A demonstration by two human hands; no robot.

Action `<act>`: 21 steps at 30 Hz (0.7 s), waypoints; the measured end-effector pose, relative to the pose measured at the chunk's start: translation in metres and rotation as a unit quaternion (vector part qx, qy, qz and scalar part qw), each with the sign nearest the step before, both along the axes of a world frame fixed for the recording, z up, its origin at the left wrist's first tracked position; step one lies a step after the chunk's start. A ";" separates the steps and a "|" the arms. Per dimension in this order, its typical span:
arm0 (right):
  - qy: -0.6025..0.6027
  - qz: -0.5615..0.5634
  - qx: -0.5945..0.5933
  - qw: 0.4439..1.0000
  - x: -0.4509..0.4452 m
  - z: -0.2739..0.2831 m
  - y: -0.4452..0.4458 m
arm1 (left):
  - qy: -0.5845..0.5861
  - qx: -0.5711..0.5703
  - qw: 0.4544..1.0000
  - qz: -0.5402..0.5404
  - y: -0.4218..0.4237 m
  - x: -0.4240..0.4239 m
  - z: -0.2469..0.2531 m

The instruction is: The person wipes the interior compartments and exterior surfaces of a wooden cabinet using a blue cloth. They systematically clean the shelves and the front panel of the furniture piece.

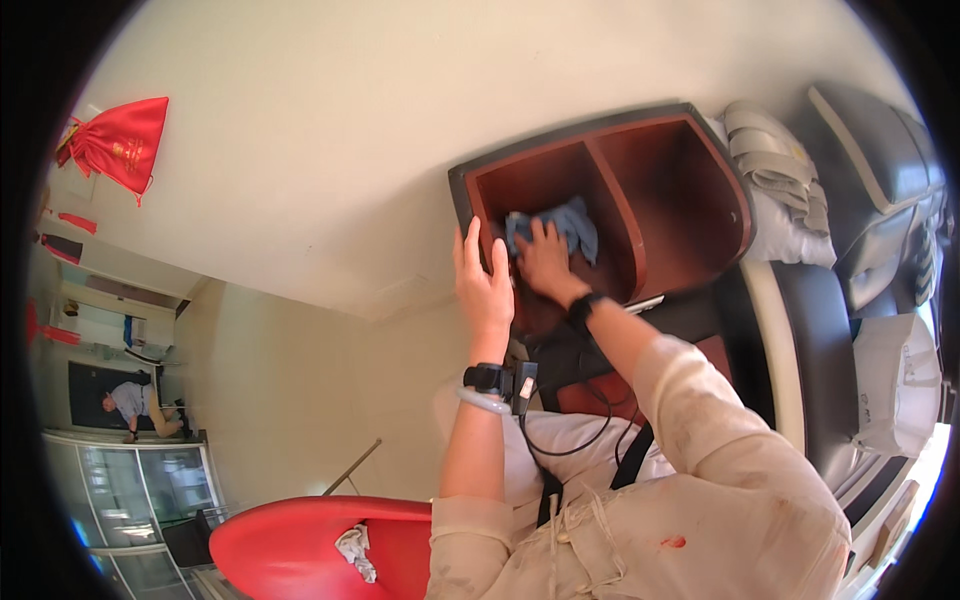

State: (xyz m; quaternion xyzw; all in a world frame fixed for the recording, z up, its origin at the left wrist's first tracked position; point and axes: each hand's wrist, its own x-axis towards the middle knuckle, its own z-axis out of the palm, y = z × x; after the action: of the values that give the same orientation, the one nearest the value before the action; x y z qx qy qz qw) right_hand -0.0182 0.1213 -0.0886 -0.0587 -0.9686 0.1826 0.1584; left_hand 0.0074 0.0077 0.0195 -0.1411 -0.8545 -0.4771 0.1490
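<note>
A small dark-red wooden cabinet point(617, 202) with a black outer edge has two open compartments facing me. Inside its left compartment lies a crumpled blue cloth point(574, 225). My right hand point(546, 259) reaches in with its fingers bent over the cloth, pressing it against the inner surface; hand and cloth look slightly blurred. My left hand point(484, 289) is raised at the cabinet's left edge, fingers apart and holding nothing. Whether its fingers touch that edge I cannot tell. Both wrists wear black bands, and a pale ring circles the left one.
Right of the cabinet are a rolled beige strap or cloth point(776, 161), a black leather sofa point(821, 352) and a white bag point(896, 382). A red chair point(285, 540) holding crumpled tissue point(356, 551) stands at lower left. A cable point(570, 452) hangs near my lap. Another person point(139, 405) sits far left.
</note>
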 end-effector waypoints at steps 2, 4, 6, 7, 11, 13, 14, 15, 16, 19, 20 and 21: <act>-0.025 -0.007 -0.014 1.000 -0.033 -0.003 0.006 | 0.016 0.029 0.999 -0.010 0.002 -0.007 -0.005; -0.068 0.023 -0.009 0.997 -0.036 -0.003 0.010 | 0.036 0.055 0.998 -0.006 0.002 -0.006 -0.014; -0.052 0.060 -0.021 0.997 -0.020 -0.005 0.016 | 0.046 0.072 0.996 -0.015 0.001 -0.011 -0.021; -0.048 0.075 -0.030 0.996 -0.006 -0.008 0.018 | 0.047 0.079 0.995 -0.022 -0.002 -0.013 -0.025; -0.012 0.199 -0.030 0.980 0.085 -0.002 0.016 | 0.043 0.093 0.995 -0.011 -0.009 -0.013 -0.029; -0.008 0.238 -0.028 0.971 0.124 0.003 0.014 | 0.044 0.095 0.994 -0.015 -0.010 -0.012 -0.026; -0.026 0.251 -0.010 0.968 0.135 0.006 0.017 | 0.033 0.100 0.994 -0.014 -0.009 -0.011 -0.025; -0.026 0.231 0.010 0.973 0.133 0.004 0.018 | 0.014 0.099 0.995 -0.002 -0.009 -0.007 -0.023; -0.024 0.203 0.029 0.978 0.122 0.001 0.023 | -0.005 0.096 0.995 0.002 -0.007 -0.007 -0.021; 0.032 0.102 0.054 0.993 0.054 -0.018 0.035 | -0.031 0.108 0.994 0.004 -0.004 -0.004 -0.014; 0.036 0.064 0.053 0.996 0.026 -0.019 0.038 | -0.026 0.103 0.994 -0.003 -0.001 -0.005 -0.011; 0.040 0.029 0.052 0.997 0.009 -0.021 0.034 | -0.022 0.098 0.995 -0.008 0.001 -0.005 -0.011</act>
State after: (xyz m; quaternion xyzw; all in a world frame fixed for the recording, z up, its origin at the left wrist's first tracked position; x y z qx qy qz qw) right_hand -0.0093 0.1553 -0.1098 -0.0152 -0.9709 0.1390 0.1944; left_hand 0.0020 0.0083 0.0084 -0.1222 -0.8056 -0.5626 0.1395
